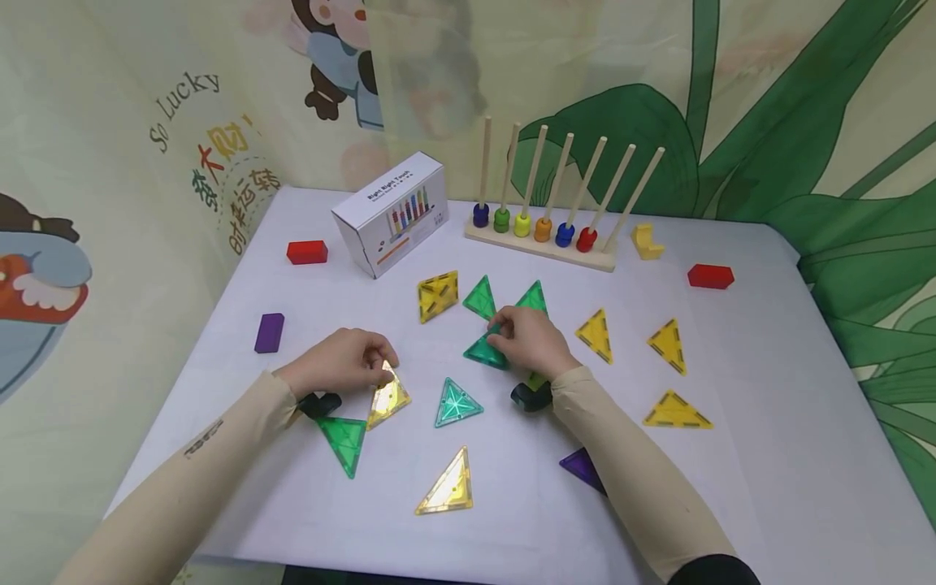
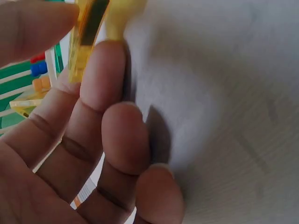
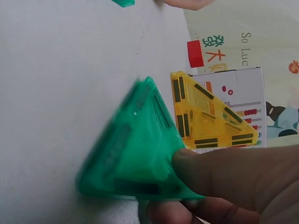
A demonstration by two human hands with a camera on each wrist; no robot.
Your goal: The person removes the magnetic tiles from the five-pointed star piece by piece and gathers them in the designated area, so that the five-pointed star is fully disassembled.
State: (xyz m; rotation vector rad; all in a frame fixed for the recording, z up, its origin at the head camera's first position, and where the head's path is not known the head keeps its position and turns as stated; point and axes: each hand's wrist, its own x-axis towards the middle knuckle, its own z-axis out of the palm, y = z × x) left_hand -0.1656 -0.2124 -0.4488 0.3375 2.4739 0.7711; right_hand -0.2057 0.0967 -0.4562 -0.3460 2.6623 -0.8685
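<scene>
My left hand (image 1: 340, 361) pinches a clear yellow triangular magnetic tile (image 1: 390, 400) between thumb and fingers, one corner up. The left wrist view shows the edge of this yellow tile (image 2: 84, 46) between thumb and fingertips. My right hand (image 1: 537, 341) pinches a green triangular magnetic tile (image 1: 484, 351); up close, the thumb lies on the face of this green tile (image 3: 133, 154). Beyond it, yellow tiles stand joined together (image 1: 438, 296). Two more green tiles (image 1: 479, 297) (image 1: 532, 296) lie near the right hand, the second partly hidden by it. A pale green triangle (image 1: 457, 404) lies between the hands.
Yellow triangles (image 1: 597, 335) are scattered on the right, another (image 1: 448, 487) in front. A green tile (image 1: 345, 445) lies by the left wrist, a purple one (image 1: 583, 470) under the right forearm. Behind stand a box (image 1: 395, 213) and a peg stand (image 1: 541, 248); red (image 1: 307, 252) and purple (image 1: 269, 333) blocks lie left.
</scene>
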